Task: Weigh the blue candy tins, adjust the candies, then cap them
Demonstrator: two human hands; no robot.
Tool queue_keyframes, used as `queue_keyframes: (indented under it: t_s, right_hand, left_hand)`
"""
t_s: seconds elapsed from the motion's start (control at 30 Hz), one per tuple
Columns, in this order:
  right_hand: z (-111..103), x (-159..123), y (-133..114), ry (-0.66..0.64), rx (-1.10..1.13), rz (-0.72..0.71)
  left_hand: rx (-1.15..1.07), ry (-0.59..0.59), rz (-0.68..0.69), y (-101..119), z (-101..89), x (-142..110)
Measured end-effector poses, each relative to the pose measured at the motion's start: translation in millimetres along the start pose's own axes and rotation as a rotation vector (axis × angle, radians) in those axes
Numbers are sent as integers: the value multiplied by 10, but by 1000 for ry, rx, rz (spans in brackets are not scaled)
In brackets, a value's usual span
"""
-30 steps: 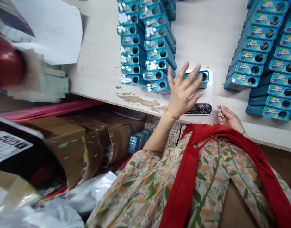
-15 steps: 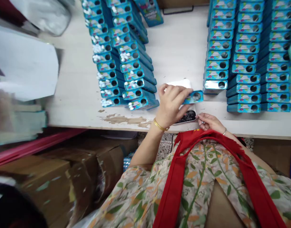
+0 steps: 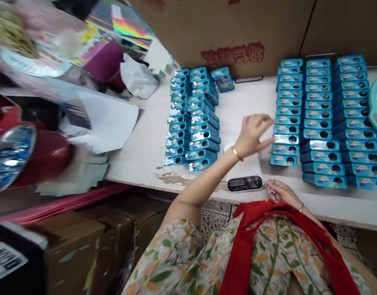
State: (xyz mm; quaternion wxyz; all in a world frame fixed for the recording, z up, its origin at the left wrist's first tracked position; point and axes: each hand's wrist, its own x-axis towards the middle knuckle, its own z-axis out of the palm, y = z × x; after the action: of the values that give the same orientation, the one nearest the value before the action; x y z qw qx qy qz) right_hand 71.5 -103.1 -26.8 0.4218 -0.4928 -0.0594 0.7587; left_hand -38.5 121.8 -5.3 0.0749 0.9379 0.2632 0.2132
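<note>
My left hand (image 3: 253,133), with a gold bracelet at its wrist, is raised beside the nearest column of blue tins (image 3: 285,119) on the right. Its fingers are apart and nothing shows between them. Below it lies a white kitchen scale (image 3: 244,184) with a black display panel; its platform is partly covered by my hand and wrist. My right hand (image 3: 280,192) rests at the table edge, right of the scale, fingers pinched together. A small pale bit shows at its fingers, too small to name.
Two columns of blue tins (image 3: 203,144) with small white pieces on top stand at left. More tin columns (image 3: 325,156) and a teal basin (image 3: 375,102) are at right. A single tin (image 3: 223,79) stands near the cardboard (image 3: 237,28) behind. Papers (image 3: 108,119) lie left.
My left hand has let go of the blue tin it held; the near right column now ends one tin further toward me. The scale is uncovered more. The view has shifted left and up.
</note>
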Motion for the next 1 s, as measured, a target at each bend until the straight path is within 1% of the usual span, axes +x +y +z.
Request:
queue_keyframes:
  t_s: [0.1, 0.17, 0.2, 0.23, 0.27, 0.3, 0.33, 0.4, 0.5, 0.57, 0.63, 0.73, 0.8, 0.83, 0.9, 1.0]
  right_hand:
    - [-23, 43, -13, -2, -10, 8]
    - [-58, 84, -1, -9, -16, -3]
    - [-79, 104, 8, -9, -16, -9]
    - [-99, 121, 18, -4, -12, -13]
    - [-117, 134, 26, 7, 0, -16]
    - [-131, 143, 31, 20, 17, -18]
    - [-140, 148, 30, 31, 37, -16]
    - [-142, 148, 11, 43, 72, -1]
    - [-124, 143, -43, 43, 109, 39]
    - [-117, 149, -66, 41, 127, 70]
    - [-121, 162, -58, 19, 137, 92]
    - [-131, 170, 4, -34, 149, 74]
    - [-128, 155, 57, -63, 162, 53]
    - [-121, 140, 80, -70, 172, 45]
    - [-100, 94, 111, -66, 197, 38]
    - [-51, -2, 112, -51, 241, 62]
  left_hand:
    - [106, 141, -307, -992, -41, 416]
    - [143, 174, -496, -1602, -16, 654]
    - [154, 159, -562, -1840, 5, 744]
    - [171, 120, -600, -2024, 28, 813]
    - [191, 71, -616, -2154, 50, 864]
    - [216, 23, -613, -2239, 66, 901]
    - [239, -17, -594, -2287, 75, 927]
    - [234, -81, -560, -2311, 57, 957]
    - [179, -189, -474, -2219, -76, 897]
    - [185, -244, -369, -2026, -240, 719]
    - [202, -258, -267, -1676, -446, 421]
    - [193, -291, -167, -919, -729, -111]
    - [235, -360, -65, -416, -827, -402]
    - [248, -382, -33, -210, -844, -507]
    - [273, -430, -2, 81, -842, -628]
    - [311, -475, -7, 294, -860, -643]
